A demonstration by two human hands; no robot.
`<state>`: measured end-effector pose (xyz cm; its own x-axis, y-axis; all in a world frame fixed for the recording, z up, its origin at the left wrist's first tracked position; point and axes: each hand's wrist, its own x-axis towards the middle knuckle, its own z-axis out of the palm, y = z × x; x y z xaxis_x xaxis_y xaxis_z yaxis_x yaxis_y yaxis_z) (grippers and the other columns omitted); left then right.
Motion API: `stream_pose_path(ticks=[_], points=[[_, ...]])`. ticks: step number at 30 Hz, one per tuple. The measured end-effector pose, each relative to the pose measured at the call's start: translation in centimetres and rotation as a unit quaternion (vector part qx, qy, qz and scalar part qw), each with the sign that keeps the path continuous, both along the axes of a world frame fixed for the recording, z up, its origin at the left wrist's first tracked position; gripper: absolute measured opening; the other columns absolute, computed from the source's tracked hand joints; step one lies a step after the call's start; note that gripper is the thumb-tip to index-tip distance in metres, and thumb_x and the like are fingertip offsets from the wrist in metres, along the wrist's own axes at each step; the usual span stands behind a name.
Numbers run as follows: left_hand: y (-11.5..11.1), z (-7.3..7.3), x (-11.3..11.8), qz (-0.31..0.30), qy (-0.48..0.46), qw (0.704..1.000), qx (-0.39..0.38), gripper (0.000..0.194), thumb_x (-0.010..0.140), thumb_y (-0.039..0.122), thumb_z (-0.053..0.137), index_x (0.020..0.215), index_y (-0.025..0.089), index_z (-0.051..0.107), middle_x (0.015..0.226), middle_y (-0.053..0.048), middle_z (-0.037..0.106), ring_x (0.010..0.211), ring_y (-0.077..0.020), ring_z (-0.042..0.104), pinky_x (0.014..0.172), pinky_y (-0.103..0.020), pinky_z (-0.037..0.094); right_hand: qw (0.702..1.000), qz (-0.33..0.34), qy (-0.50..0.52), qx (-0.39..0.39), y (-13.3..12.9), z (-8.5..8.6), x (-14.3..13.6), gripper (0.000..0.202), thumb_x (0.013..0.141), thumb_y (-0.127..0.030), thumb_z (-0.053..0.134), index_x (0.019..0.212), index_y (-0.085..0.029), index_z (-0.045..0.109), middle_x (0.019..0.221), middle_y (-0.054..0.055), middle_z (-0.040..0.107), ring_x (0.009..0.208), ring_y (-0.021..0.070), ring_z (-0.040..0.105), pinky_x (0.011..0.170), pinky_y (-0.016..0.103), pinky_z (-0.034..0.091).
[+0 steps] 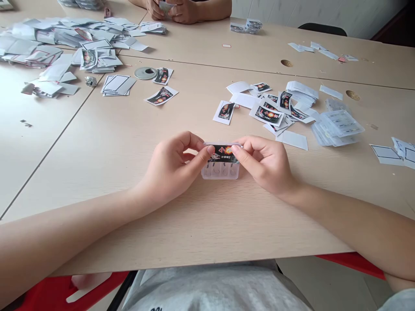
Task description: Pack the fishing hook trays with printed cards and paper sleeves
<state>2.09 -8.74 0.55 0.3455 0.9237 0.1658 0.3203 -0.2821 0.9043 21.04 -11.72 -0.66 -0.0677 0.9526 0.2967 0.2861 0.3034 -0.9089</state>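
Between my two hands is a small clear plastic box [220, 172] with fish hooks in its compartments. A black label [223, 154] with red and white print lies across the upper half of its lid. My left hand [178, 162] grips the left end, its thumb pressed on the label and its fingers behind the box. At the other end, my right hand [266, 162] holds on the same way, thumb on the label's right part. The box is tilted up a little, close above the table or touching it; I cannot tell which.
Loose black labels [267, 114] and white backing papers lie ahead to the right, beside stacked clear boxes [339, 125]. A large heap of white papers [65, 39] covers the far left. Across the table, another person's hands [175, 9] hold a small item. Nearby sits a round metal lid [145, 73].
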Motion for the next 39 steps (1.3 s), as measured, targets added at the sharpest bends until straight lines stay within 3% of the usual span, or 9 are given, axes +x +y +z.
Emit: stream_pose_path(ticks=[18, 39], points=[[-0.68, 0.48, 0.22, 0.021, 0.052, 0.998, 0.041, 0.017, 0.082, 0.026, 0.058, 0.07, 0.017, 0.052, 0.069, -0.002, 0.061, 0.06, -0.0101, 0.053, 0.053, -0.022, 0.043, 0.995, -0.013, -0.064, 0.072, 0.03, -0.07, 0.08, 0.034, 0.085, -0.023, 0.056, 0.056, -0.019, 0.038, 0.069, 0.003, 0.057, 0.067, 0.0133, 0.054, 0.063, 0.028, 0.043], [-0.57, 0.44, 0.2, 0.011, 0.063, 0.997, 0.046, 0.017, 0.08, 0.024, 0.058, 0.067, 0.017, 0.05, 0.071, -0.002, 0.061, 0.06, -0.0106, 0.054, 0.052, -0.023, 0.043, 0.996, -0.004, -0.062, 0.064, 0.0, 0.05, 0.09, 0.035, 0.085, -0.02, 0.056, 0.056, -0.018, 0.037, 0.07, 0.002, 0.056, 0.063, 0.0114, 0.05, 0.057, 0.026, 0.038]])
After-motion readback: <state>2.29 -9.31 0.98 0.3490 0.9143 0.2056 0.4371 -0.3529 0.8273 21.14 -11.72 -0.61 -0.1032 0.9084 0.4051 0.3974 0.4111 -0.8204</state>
